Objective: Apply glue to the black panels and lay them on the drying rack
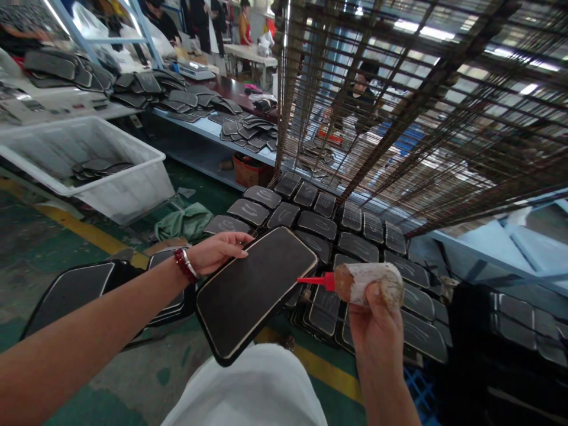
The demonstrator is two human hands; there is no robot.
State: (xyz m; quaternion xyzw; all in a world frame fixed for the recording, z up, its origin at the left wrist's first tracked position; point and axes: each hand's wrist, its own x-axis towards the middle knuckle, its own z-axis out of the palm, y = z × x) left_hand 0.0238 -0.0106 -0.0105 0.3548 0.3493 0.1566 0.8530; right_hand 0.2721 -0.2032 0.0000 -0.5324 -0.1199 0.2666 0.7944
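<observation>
My left hand (222, 251) grips the upper left edge of a black rounded rectangular panel (257, 293), thumb on its face and the other fingers hidden at the edge. A thin pale line runs around the panel's border. In my right hand (377, 319) is a stained white glue bottle (370, 281), lying sideways with its red nozzle (316, 280) pointing left. The nozzle tip is at the panel's right edge; whether it touches, I cannot tell. Behind them, similar black panels (317, 225) with whitish streaks lie in rows on a rack.
A raised wire mesh rack (399, 106) slants over the right side. At left stands a white plastic bin (128, 177) holding black pieces. More panels (248, 130) are piled on a blue bench. Several people work in the background. Further panels (75, 290) lie at lower left.
</observation>
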